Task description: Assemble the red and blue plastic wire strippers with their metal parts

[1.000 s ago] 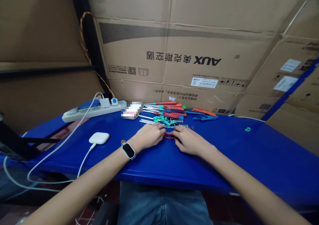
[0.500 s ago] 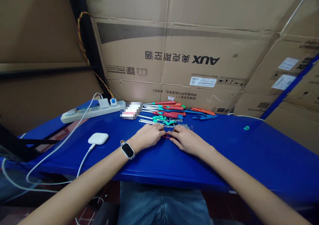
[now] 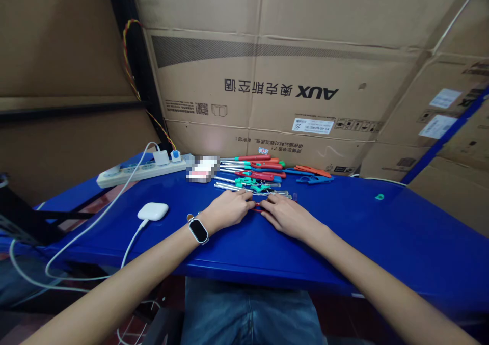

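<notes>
My left hand (image 3: 228, 208) and my right hand (image 3: 286, 213) rest on the blue table (image 3: 382, 243), fingertips almost meeting over a small red ring-shaped piece (image 3: 258, 208) that both pinch. Just beyond my fingers lies a row of small screwdrivers (image 3: 254, 170) with red, green and blue handles and metal shafts. My left wrist wears a smartwatch (image 3: 197, 230). Most of the red piece is hidden by my fingers.
A white power strip (image 3: 139, 171) lies at the back left, a white earbud case (image 3: 153, 211) on a cable near it. Orange and blue clips (image 3: 314, 175) sit right of the screwdrivers, a small green piece (image 3: 379, 197) farther right. Cardboard boxes (image 3: 290, 90) wall the back.
My hands have closed in slightly on the red piece, so less of it shows. Nothing else on the table has moved.
</notes>
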`<state>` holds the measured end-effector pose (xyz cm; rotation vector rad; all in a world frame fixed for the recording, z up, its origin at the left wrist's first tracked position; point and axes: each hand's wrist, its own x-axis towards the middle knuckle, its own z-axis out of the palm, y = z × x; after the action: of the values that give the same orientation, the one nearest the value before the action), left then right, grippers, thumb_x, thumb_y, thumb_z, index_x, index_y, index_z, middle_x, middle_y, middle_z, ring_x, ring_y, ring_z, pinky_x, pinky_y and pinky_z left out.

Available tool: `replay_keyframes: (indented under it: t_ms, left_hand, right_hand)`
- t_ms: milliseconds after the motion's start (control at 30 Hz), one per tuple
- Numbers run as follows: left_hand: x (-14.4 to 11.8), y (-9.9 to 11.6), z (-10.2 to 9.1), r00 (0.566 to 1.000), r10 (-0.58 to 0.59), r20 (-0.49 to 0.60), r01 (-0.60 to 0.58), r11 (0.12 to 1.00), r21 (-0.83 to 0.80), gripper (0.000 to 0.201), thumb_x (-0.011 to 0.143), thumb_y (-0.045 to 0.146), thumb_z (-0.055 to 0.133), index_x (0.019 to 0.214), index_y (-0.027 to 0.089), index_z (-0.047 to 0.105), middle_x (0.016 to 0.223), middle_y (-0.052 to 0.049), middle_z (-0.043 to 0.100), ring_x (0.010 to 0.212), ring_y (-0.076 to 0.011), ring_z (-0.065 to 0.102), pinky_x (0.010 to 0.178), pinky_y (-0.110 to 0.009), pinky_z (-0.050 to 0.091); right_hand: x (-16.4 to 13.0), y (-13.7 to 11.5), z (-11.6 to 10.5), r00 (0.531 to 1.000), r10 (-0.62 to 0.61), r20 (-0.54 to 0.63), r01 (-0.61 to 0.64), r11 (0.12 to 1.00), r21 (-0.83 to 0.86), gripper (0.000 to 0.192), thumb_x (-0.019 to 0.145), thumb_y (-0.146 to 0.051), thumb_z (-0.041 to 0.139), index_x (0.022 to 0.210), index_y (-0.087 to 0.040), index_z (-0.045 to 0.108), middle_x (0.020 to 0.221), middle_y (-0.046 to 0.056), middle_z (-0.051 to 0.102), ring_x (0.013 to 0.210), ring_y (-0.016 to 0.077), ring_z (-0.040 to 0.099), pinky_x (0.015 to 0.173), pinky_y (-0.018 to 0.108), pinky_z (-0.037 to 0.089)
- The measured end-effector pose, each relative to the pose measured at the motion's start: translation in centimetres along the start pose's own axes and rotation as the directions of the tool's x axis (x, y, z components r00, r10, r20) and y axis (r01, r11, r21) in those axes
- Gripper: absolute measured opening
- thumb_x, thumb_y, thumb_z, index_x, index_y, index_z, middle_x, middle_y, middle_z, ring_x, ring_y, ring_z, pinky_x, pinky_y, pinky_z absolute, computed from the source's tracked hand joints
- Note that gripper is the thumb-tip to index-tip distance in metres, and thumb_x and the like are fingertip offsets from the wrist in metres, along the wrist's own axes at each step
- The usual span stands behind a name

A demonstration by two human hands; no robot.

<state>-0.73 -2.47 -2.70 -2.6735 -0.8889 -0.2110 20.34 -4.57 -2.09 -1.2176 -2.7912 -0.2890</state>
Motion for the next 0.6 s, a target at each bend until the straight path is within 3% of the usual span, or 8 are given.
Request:
replay_keyframes:
  t_ms: [133,467,600]
  left_hand:
    - [0.01,0.10,-0.04,1.000,-0.010,0.015,0.009,1.000,0.009,0.021,0.093,0.016,0.050,0.102,0.019,0.070,0.102,-0.009,0.065,0.092,-0.0217,0.063,0.061,-0.028,0.043]
    - [-0.10,0.16,0.26,1.000,0.005,0.006,-0.005,0.999,0.050,0.027,0.094,0.016,0.050,0.116,0.019,0.065,0.105,-0.010,0.064,0.096,-0.0226,0.062,0.061,-0.028,0.043]
    - [-0.20,0.18,0.38,1.000,0.008,-0.004,-0.008,0.999,0.042,0.027,0.094,0.016,0.051,0.117,0.020,0.066,0.105,-0.009,0.064,0.095,-0.0220,0.061,0.062,-0.028,0.044]
  right_hand:
    - [-0.08,0.18,-0.20,1.000,-0.006,0.012,0.006,1.000,0.014,0.032,0.101,-0.029,0.039,0.121,-0.015,0.061,0.099,0.013,0.065,0.094,0.0241,0.062,0.084,0.036,0.048]
    - [-0.09,-0.26,-0.16,1.000,0.003,0.027,-0.003,1.000,0.012,0.037,0.101,-0.030,0.039,0.120,-0.012,0.065,0.102,0.015,0.064,0.095,0.0249,0.062,0.086,0.037,0.047]
    - [-0.57,0.10,-0.26,1.000,0.029,0.004,-0.029,0.992,0.124,0.038,0.101,-0.033,0.039,0.122,-0.013,0.065,0.108,0.015,0.066,0.100,0.0250,0.062,0.088,0.035,0.046]
